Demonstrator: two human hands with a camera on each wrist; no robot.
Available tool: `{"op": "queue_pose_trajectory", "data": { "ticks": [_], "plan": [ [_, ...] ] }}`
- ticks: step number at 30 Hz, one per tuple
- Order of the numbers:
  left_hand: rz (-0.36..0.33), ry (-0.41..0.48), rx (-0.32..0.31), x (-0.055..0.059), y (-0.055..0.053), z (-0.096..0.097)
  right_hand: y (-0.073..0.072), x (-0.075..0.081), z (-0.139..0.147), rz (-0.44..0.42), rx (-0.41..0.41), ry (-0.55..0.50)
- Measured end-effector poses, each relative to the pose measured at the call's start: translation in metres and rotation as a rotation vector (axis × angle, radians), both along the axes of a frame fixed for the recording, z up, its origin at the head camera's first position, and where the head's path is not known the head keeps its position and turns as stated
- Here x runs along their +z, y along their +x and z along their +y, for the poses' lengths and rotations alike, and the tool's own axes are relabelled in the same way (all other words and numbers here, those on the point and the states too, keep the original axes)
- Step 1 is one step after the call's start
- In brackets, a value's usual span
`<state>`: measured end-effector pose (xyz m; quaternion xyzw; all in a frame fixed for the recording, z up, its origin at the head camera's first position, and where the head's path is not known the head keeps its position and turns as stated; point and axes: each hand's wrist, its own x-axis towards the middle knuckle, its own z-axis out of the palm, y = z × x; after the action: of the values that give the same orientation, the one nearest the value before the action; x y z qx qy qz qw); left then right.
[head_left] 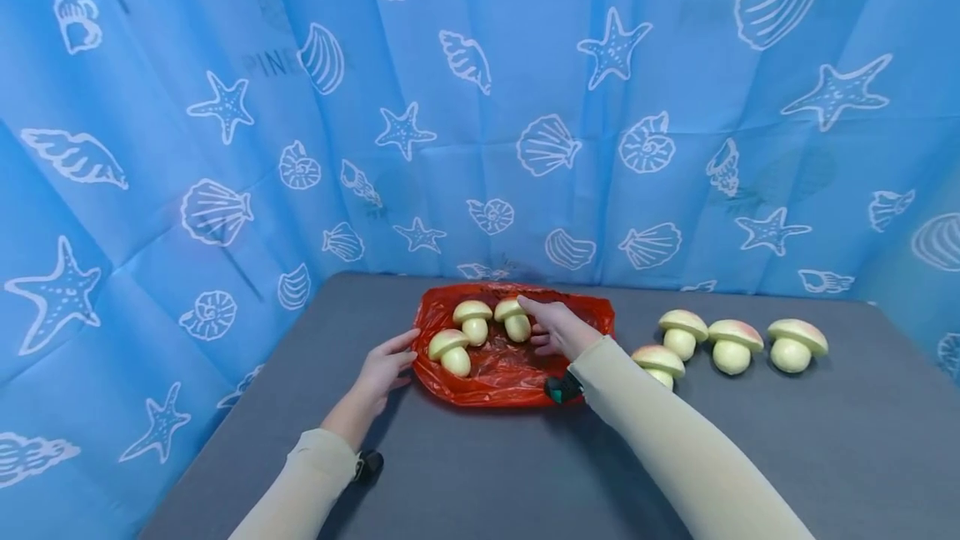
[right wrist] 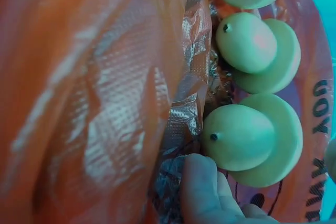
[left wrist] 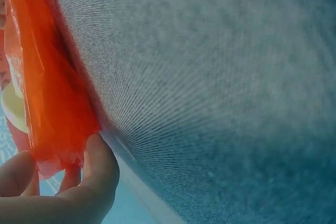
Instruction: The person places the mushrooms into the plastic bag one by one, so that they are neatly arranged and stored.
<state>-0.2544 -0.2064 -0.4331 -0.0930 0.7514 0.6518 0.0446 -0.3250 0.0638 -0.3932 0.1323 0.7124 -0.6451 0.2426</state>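
Observation:
A shallow container lined with a red plastic bag (head_left: 480,390) holds three toy mushrooms. One mushroom (head_left: 448,352) stands at the front left, another (head_left: 474,322) behind it, the third (head_left: 514,320) farther right. My left hand (head_left: 381,367) reaches to the container's left end; its spread fingers touch the bag (left wrist: 58,103) there. My right hand (head_left: 557,328) is beside the rightmost mushroom, index finger by the cap. In the right wrist view the thumb (right wrist: 200,188) lies against that mushroom's (right wrist: 241,137) stem, while another fingertip (right wrist: 331,158) stays apart from the cap.
Right of the container, mushrooms stand on the grey table (head_left: 480,473): one (head_left: 660,362) partly behind my right sleeve, then three more (head_left: 682,333), (head_left: 733,346), (head_left: 795,345). A blue curtain (head_left: 480,107) with white shell prints hangs behind and along the left side.

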Motion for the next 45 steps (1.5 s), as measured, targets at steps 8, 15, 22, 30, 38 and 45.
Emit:
{"op": "queue_pose_trajectory", "data": {
  "ticks": [8,15,22,30,38,45],
  "plan": [
    [-0.003,0.005,0.003,0.004,0.0,0.003,-0.001,0.001,-0.007,0.01,0.019,0.052],
    [-0.015,0.009,0.014,0.007,-0.001,0.003,-0.001,0.0,-0.011,0.004,-0.016,0.056],
    [-0.017,0.015,0.018,0.007,0.0,0.001,-0.005,0.0,-0.012,-0.007,-0.049,0.088],
    [-0.023,0.015,0.026,0.005,0.001,-0.001,0.009,0.012,0.004,0.021,0.031,0.124],
    [-0.022,0.011,0.019,0.004,0.0,0.0,0.033,0.03,0.035,0.073,0.105,0.105],
    [0.007,0.02,-0.001,0.004,0.001,0.001,0.055,0.044,0.066,0.151,0.133,0.074]
  ]
}}
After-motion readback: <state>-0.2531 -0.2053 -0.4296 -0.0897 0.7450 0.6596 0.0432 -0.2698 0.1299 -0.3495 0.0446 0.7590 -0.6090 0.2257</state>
